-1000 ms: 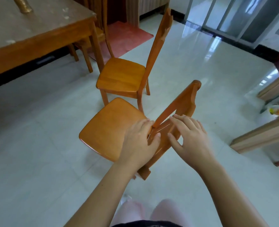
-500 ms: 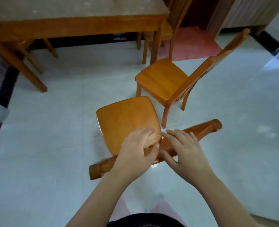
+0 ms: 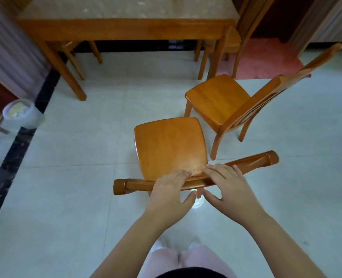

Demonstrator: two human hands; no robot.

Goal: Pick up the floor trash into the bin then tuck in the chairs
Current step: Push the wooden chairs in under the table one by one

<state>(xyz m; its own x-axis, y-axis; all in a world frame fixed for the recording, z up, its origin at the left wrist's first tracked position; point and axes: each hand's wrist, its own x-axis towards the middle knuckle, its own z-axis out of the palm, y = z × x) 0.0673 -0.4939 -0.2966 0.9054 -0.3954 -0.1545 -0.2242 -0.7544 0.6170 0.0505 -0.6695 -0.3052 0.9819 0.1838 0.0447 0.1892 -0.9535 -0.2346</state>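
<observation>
We clamp left grip [image 3: 170, 189] and right grip [image 3: 228, 185] over the back rail of the glossy amber chair [image 3: 170, 145], apart from the desk [image 3: 126, 29], its legs largely hidden under the seat.

Two chairs [image 3: 170, 145], table [image 3: 126, 30], bin [image 3: 23, 113] on tiled floor [image 3: 65, 197]

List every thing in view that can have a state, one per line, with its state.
near chair, upright, clear of the table, held by its top rail
second chair, upright, pulled out, untouched
left hand, grips the near chair's top rail
right hand, grips the same rail
bin, upright, open-topped, something pale inside
</observation>
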